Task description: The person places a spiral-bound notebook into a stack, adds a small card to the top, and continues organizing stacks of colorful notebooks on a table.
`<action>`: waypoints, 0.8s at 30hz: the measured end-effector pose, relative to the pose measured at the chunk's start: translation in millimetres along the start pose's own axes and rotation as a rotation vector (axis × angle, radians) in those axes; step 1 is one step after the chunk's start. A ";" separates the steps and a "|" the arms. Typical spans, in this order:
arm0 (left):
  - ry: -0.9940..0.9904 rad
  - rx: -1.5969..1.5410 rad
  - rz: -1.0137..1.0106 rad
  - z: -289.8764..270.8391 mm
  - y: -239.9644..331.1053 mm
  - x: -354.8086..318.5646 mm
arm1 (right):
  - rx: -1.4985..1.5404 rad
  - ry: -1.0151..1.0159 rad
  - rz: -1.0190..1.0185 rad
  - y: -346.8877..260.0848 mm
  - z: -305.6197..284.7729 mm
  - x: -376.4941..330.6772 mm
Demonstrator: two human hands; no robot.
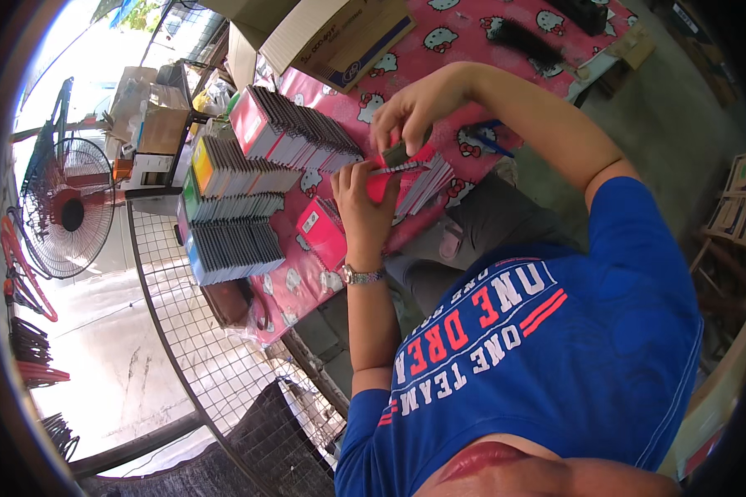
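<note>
My left hand (361, 197), with a metal-banded watch at its wrist, grips the edge of a bright pink-red notebook (388, 184), thumb and fingers closed around it. Just beyond, my right hand (413, 109) pinches a small dark olive-green object (396, 155) over the notebook's upper edge; its exact kind is unclear. Several more notebooks, pages showing, lie in a fanned pile (427, 187) by my lap. Another pink-red notebook (323, 233) lies flat beside my left wrist.
Rows of dark-bound notebooks (236, 250) stand along the table's left side. Behind them is an open cardboard box (340, 41). A blue-handled tool (495, 142) and a black bristly thing (524, 43) lie to the right. A wire mesh panel (170, 286) and a fan (70, 211) stand left.
</note>
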State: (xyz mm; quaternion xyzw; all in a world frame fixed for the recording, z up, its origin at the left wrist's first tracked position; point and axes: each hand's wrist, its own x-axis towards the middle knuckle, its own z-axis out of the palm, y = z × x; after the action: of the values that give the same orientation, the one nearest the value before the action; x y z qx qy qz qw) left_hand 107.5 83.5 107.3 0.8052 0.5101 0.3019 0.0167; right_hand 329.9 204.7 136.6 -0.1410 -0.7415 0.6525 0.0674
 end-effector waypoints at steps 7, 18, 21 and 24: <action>0.000 -0.168 -0.177 -11.8 -18.5 -6.0 | 0.017 0.010 -0.111 17.8 -8.1 22.3; -0.060 -0.324 -0.245 -14.6 -23.6 -3.9 | 0.481 -0.128 -0.273 12.7 -4.3 40.8; -0.078 -0.354 -0.274 -14.8 -24.2 -5.4 | 0.063 0.072 -0.069 13.5 -7.6 45.5; -0.085 -0.394 -0.297 -13.0 -28.6 -6.8 | 0.270 -0.132 -0.264 13.1 -4.0 47.9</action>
State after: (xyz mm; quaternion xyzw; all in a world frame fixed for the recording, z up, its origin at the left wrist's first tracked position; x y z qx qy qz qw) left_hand 75.8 87.9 105.2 0.7146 0.5530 0.3558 0.2388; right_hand 287.1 224.1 120.2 0.0109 -0.6621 0.7394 0.1219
